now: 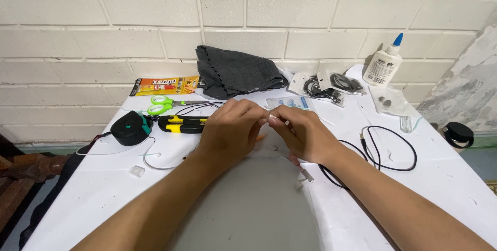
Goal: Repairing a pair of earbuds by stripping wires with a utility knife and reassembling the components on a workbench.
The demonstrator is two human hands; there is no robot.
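Your left hand [228, 129] and right hand [305, 133] meet fingertip to fingertip above the desk [445, 178], both grips pinched closed on a small white piece [273, 118] lying crosswise between them.

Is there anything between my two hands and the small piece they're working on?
Nothing visible. The left hand and right hand meet fingertip to fingertip, pinching the small pale piece directly above the grey sheet.
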